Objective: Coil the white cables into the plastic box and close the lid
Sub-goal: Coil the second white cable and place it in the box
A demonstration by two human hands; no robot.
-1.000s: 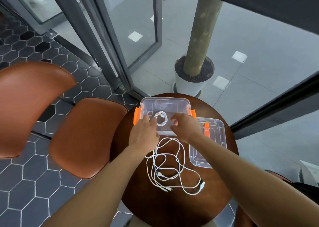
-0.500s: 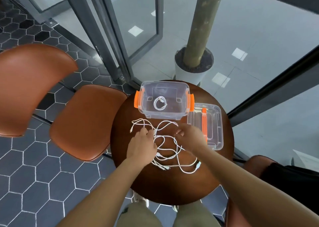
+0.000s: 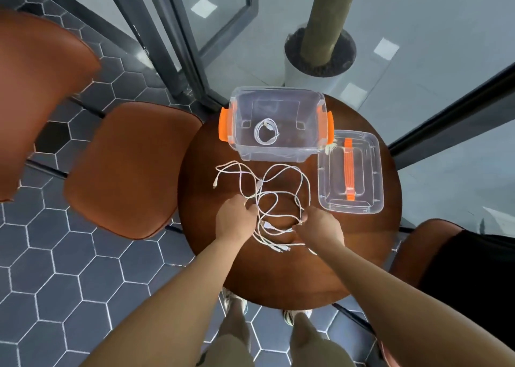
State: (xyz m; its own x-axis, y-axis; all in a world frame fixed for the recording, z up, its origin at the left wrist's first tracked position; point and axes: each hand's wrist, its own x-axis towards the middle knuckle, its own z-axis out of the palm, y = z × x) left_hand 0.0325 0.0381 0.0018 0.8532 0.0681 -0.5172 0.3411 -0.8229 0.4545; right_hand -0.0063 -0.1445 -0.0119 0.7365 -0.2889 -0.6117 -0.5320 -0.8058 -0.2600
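Head cam: both hands are in the tangle of loose white cables (image 3: 278, 182) on the round wood table (image 3: 278, 277). L hand (image 3: 237, 221) has fingers curled, pinching a strand. R hand (image 3: 320, 227) pinches another strand w/ thumb & fingertips. The clear plastic box (image 3: 274, 154) w/ orange latches sits open just beyond the tangle, one coiled cable (image 3: 266, 131) on its floor. Its lid (image 3: 331, 177) lies flat beside the box, on the right.

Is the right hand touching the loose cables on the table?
Touching. The head view shows the right hand with its fingers pinching a strand of the loose cables on the table; no gap shows between them.
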